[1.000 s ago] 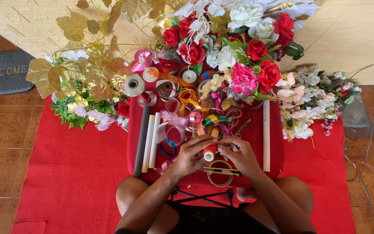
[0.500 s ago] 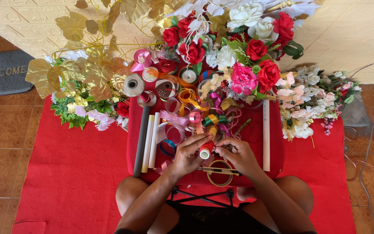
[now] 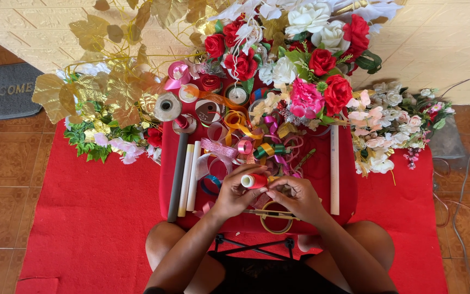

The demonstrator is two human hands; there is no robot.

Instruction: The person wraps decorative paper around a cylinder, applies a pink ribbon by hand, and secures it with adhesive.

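My left hand [image 3: 234, 195] grips a small red spool of thread [image 3: 253, 181] with a white end, lifted a little above the red-covered table [image 3: 311, 179]. My right hand [image 3: 296, 197] is close beside it, fingertips pinched at the spool's lower edge, apparently on the thread end. Under both hands lie a wooden ring [image 3: 276, 218] and thin sticks. Just beyond the hands is a heap of coloured ribbon rolls [image 3: 246, 142] in pink, orange, green and purple.
Rolled tubes [image 3: 186, 177] lie at the table's left, a white rod [image 3: 334, 170] at its right. Red, pink and white artificial flowers [image 3: 305, 60] and gold leaves [image 3: 104, 81] crowd the far side. A red carpet [image 3: 93, 218] covers the tiled floor; a grey doormat [image 3: 4, 92] sits far left.
The red spool has been raised from the table surface and turned toward the left hand. Both hands drew slightly closer together around it.
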